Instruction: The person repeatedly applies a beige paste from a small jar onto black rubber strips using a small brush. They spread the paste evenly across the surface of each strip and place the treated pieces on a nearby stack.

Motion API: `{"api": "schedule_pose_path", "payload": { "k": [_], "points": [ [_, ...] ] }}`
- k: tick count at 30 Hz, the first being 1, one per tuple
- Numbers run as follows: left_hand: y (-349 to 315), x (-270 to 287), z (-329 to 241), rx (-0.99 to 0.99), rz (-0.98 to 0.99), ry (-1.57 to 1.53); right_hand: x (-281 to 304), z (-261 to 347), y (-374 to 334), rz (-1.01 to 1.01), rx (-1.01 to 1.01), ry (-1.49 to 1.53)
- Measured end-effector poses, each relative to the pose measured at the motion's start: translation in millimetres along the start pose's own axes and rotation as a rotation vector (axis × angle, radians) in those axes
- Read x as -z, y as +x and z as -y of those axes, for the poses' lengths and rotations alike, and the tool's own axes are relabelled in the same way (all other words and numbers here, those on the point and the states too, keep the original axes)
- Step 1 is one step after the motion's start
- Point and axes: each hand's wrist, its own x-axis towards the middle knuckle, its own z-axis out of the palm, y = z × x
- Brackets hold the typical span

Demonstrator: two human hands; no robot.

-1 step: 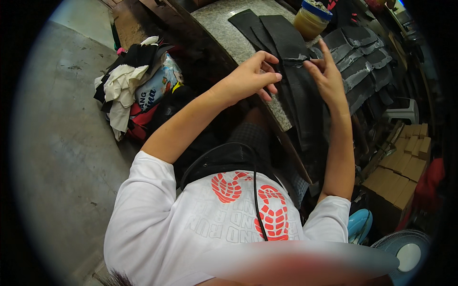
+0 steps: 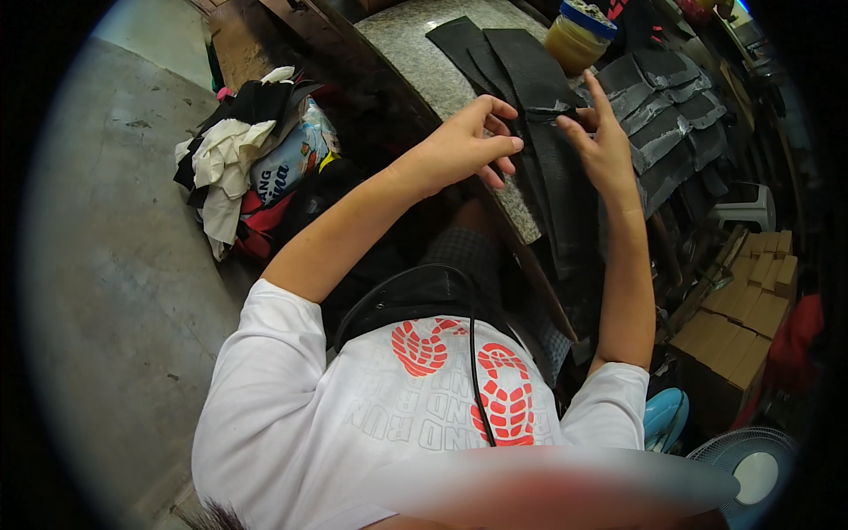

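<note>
Long flat black strips point(image 2: 537, 72), of a leather-like or rubbery sheet, overlap on a speckled stone slab point(image 2: 402, 44) and hang over its near edge. A crosswise seam or fold with a pale glossy edge shows between my hands. My left hand point(image 2: 473, 141) hovers at the strips' left side, fingers curved and apart, with nothing in it. At the right side, my right hand point(image 2: 608, 146) has its index finger stretched out and its thumb apart, by the seam. Its other fingers are partly hidden, and whether they touch the strip is unclear.
A blue-lidded jar of yellowish stuff point(image 2: 572, 44) stands beyond the strips. Black pieces with whitish smeared edges point(image 2: 662, 106) lie in rows at right. Cardboard boxes point(image 2: 733, 327), a grey plastic stool point(image 2: 746, 208) and a fan point(image 2: 751, 477) are lower right. Cloths point(image 2: 231, 146) heap at left.
The black strips have shifted slightly to the right. My right hand's thumb and index finger have moved a little left; my left hand stays almost in place.
</note>
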Motion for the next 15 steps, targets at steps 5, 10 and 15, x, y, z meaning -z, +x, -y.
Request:
{"api": "schedule_pose_path", "payload": {
  "k": [5, 10, 15],
  "points": [
    [3, 12, 2, -0.105, -0.083, 0.004, -3, 6, -5, -0.163, 0.090, -0.387],
    [5, 22, 2, -0.099, -0.070, -0.028, 15, 13, -8, -0.144, 0.074, -0.288],
    [9, 2, 8, -0.110, -0.001, -0.021, 5, 19, -12, -0.001, 0.090, 0.028]
  ]
}}
